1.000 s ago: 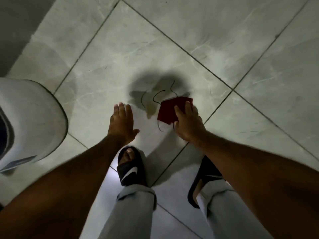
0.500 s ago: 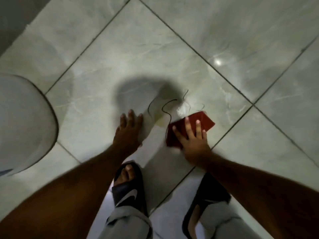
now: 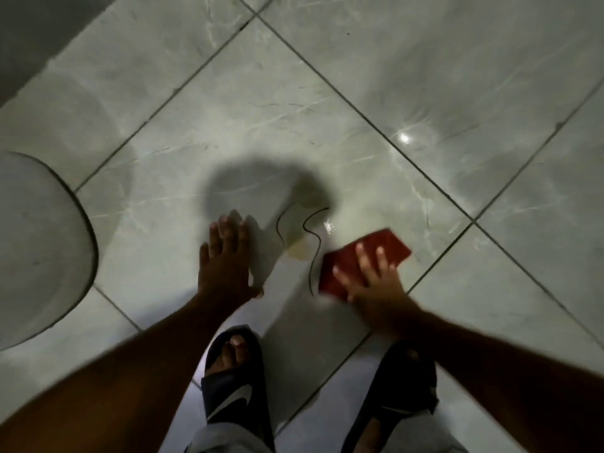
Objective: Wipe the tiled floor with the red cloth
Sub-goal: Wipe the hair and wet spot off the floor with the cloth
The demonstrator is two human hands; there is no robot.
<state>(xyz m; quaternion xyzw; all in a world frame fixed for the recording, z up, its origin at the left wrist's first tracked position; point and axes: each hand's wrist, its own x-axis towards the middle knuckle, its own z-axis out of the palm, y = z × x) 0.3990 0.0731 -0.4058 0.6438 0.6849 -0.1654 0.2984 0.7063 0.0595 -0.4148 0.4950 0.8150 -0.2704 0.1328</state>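
Under both your hands spreads the tiled floor (image 3: 327, 103), pale marbled squares cut by dark grout lines. Well off to the outside of your left hand sits a big rounded white object (image 3: 36, 246), too cropped to name. Near your wrists are your feet in dark slides (image 3: 233, 384). Your left hand (image 3: 225, 259) lies flat on the tile, fingers spread, holding nothing. Your right hand (image 3: 372, 279) presses the red cloth (image 3: 362, 259) against the floor with splayed fingers. Between your hands lies a small yellowish wet patch (image 3: 299, 251), with thin dark threads (image 3: 312, 243) curling from the cloth
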